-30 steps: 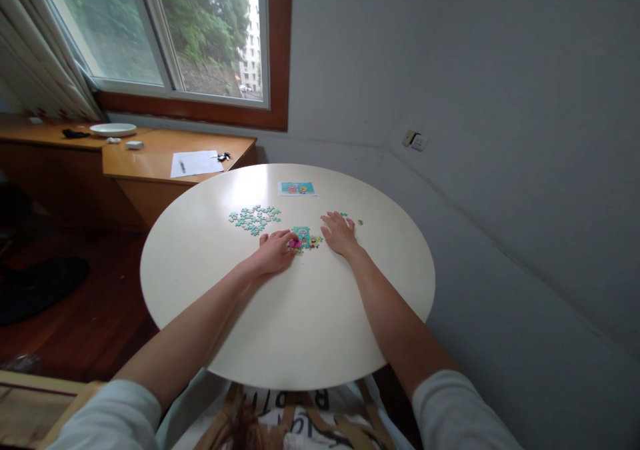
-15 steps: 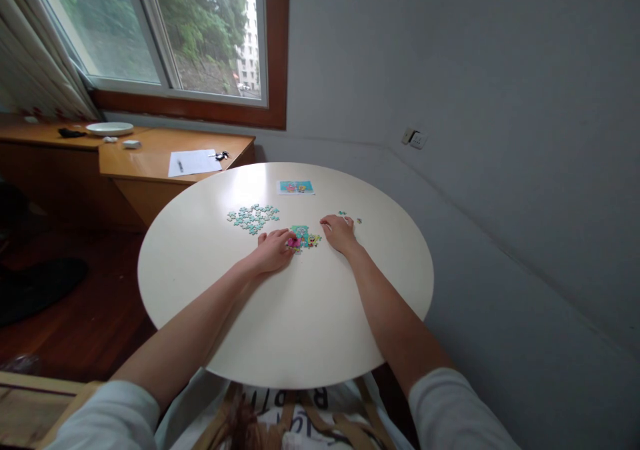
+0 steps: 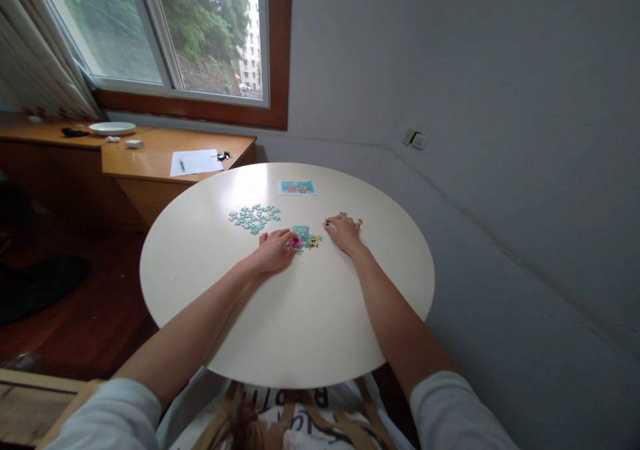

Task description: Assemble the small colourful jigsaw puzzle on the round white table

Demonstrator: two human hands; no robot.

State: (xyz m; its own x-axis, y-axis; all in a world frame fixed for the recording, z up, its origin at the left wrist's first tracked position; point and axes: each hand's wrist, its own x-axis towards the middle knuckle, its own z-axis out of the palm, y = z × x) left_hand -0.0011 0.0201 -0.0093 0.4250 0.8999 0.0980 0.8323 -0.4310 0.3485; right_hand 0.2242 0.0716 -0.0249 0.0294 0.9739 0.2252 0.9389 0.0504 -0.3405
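Note:
A partly joined jigsaw puzzle with teal, pink and yellow cartoon figures lies on the white round table. My left hand rests palm down at its left edge, fingers apart and tips lying on the pink part, which they partly cover. To the right of the joined part, my right hand is bent with its fingertips down at the table. A small dark-and-light puzzle piece shows at those fingertips, mostly covered. Several loose pieces peek out behind that hand.
Several loose teal pieces are spread left of the joined part. A picture card with the cartoon lies toward the far edge. Behind, a wooden desk carries paper, keys and a white plate. A wall rises on the right.
My right hand has shifted slightly right and away from me, and a small piece now shows at its fingertips. My left hand stays on the joined puzzle.

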